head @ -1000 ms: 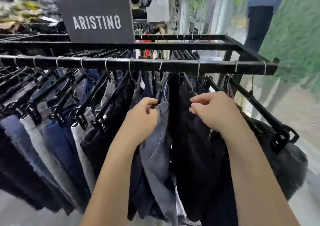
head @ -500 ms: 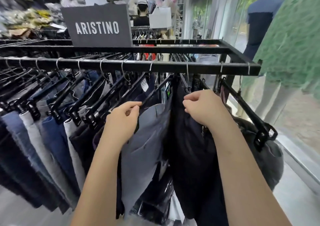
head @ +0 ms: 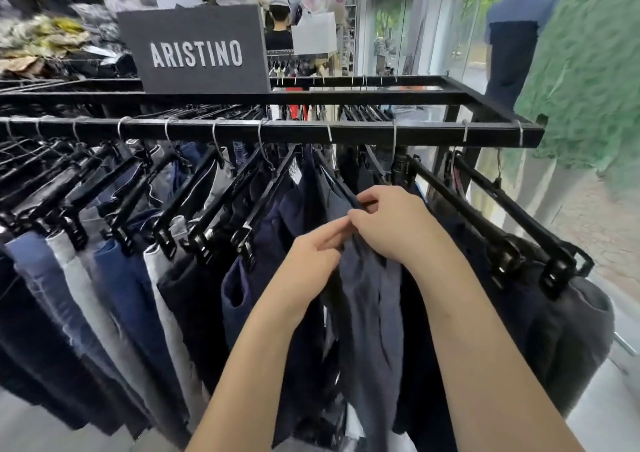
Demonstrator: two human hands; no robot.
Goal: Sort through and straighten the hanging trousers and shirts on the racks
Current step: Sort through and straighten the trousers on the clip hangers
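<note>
Your left hand [head: 310, 259] and right hand [head: 393, 226] both pinch the waistband of the slate-blue hanging trousers [head: 370, 306] at centre. They're crowded by navy trousers [head: 273, 244] at 9 o'clock and black trousers [head: 519, 313] at 3. Black metal rack bar [head: 311, 133] spans 12 o'clock below the dark grey ARISTINO sign [head: 197, 53]; glass shopfront [head: 433, 36] and navy-shirted mannequin [head: 512, 53] at 2.
</note>
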